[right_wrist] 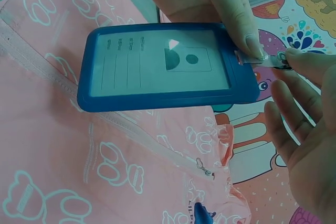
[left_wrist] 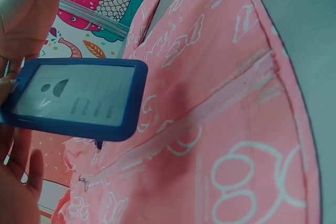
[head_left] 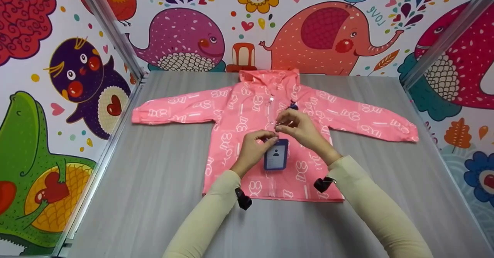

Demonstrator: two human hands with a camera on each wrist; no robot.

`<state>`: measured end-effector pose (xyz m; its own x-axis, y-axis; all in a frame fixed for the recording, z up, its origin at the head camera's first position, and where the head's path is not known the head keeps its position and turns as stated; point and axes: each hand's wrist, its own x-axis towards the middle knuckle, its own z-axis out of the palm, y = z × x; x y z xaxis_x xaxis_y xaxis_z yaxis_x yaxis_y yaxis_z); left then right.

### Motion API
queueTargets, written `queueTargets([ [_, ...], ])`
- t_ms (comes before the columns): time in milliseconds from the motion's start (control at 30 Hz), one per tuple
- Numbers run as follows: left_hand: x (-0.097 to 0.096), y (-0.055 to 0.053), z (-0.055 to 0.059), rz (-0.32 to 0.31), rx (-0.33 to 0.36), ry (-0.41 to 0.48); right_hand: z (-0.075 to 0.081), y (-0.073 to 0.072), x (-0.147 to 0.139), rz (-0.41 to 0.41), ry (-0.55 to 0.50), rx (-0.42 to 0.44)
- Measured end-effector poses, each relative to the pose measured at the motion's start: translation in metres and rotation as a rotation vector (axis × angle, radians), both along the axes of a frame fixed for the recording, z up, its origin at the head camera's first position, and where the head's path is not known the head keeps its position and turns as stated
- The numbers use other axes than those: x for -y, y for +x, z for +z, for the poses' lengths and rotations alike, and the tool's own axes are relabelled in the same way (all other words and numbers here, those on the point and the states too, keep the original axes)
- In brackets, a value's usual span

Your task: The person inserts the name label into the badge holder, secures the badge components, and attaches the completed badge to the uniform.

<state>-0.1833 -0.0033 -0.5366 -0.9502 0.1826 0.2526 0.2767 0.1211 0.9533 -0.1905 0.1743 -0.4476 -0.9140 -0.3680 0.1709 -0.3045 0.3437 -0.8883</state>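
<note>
A blue-framed badge holder (head_left: 275,155) with a white card inside hangs upright above the front of a pink hooded jacket (head_left: 225,150). My left hand (head_left: 254,150) pinches the short clear strap at the holder's top edge, its thumb pressed there in the right wrist view. Just above, my right hand (head_left: 301,128) pinches the small metal clip (right_wrist: 282,60) on that strap between thumb and forefinger. Its other fingers (right_wrist: 302,103) are loosely bent. The jacket lies face up, sleeves spread, its zip (right_wrist: 126,124) running down the middle.
A small dark blue object (head_left: 294,106) lies on the jacket's upper chest. The grey table (head_left: 162,180) is bordered by walls with cartoon animals and metal corner posts (head_left: 115,30). Black devices (head_left: 244,199) hang at both wrists.
</note>
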Motion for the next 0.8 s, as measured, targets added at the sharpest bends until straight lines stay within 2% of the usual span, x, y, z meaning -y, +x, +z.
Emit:
queueTargets([
  [400, -0.001, -0.001, -0.004, -0.02, 0.057, -0.04, -0.003, 0.001, -0.002, -0.007, -0.009, 0.011],
  [633, -0.001, -0.002, -0.005, -0.03, 0.046, -0.058, -0.01, 0.0, -0.004, -0.01, -0.024, 0.014],
  [800, -0.002, -0.001, -0.004, -0.063, 0.048, -0.064, -0.015, -0.001, -0.007, -0.024, -0.03, -0.003],
])
